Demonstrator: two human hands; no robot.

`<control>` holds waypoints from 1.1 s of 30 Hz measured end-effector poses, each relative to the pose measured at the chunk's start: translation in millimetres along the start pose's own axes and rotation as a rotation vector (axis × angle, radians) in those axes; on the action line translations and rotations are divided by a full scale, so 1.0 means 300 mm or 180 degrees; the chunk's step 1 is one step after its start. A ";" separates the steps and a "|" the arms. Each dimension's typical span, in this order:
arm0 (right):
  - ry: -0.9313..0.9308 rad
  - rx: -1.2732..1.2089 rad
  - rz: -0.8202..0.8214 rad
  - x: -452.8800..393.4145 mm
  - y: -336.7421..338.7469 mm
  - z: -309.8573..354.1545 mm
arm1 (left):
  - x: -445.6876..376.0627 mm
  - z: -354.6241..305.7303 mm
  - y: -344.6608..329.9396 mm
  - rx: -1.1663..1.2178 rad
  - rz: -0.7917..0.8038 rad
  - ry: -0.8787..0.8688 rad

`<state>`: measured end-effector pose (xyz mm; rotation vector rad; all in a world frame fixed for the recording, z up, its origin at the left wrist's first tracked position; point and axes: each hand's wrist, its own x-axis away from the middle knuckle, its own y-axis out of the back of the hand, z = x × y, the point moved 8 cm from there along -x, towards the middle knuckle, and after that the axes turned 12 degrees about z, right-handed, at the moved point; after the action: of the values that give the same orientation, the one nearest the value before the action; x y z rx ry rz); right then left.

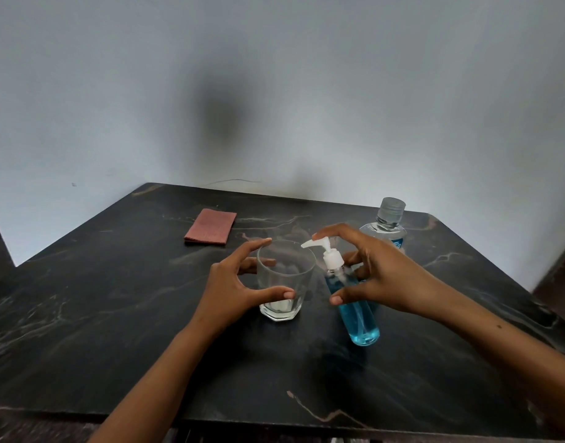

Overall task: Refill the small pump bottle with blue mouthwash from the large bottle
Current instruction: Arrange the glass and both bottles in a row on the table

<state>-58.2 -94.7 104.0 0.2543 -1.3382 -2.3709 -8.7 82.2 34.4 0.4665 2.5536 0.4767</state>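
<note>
Refilling looks already done, we judge, because the small pump bottle [354, 302] stands full of blue with pump on, our open right hand [380, 276] around it, index on its head, our open left hand [236, 282] loosely around the empty glass [286, 279], large bottle [386, 225] capped behind.

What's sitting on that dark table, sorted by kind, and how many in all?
Bottles: 2, the pump bottle and the large bottle
Drinking glass: 1
Folded reddish cloth: 1
Total: 4
</note>
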 end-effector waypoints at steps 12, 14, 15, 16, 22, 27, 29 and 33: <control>0.0088 -0.0333 -0.0265 0.016 0.005 -0.006 | 0.004 -0.002 -0.001 0.0006 -0.0006 -0.0025; 0.0116 -0.0540 -0.0403 0.027 0.000 -0.018 | 0.005 -0.002 -0.001 -0.0016 -0.0014 -0.0025; 0.0139 -0.0660 -0.0509 0.034 -0.003 -0.024 | 0.005 -0.002 -0.001 -0.0027 -0.0015 -0.0023; 0.0174 -0.0792 -0.0643 0.044 -0.006 -0.030 | 0.004 -0.003 0.000 -0.0040 -0.0012 -0.0024; 0.0158 -0.1044 -0.1390 0.096 -0.038 -0.071 | 0.004 -0.001 0.002 -0.0110 -0.0009 -0.0081; 0.0136 -0.1259 -0.1705 0.107 -0.055 -0.108 | 0.002 0.007 0.001 -0.0208 0.0026 -0.0066; 0.0092 -0.1195 -0.1751 0.101 -0.064 -0.113 | -0.001 0.012 0.002 -0.0152 0.0048 -0.0011; 0.0030 -0.1009 -0.1881 0.079 -0.076 -0.115 | -0.011 0.032 0.003 0.0107 0.0146 0.0134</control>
<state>-73.5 -121.4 67.4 0.6360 -0.9444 -3.0112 -0.7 83.9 28.2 0.5337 2.5997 0.4653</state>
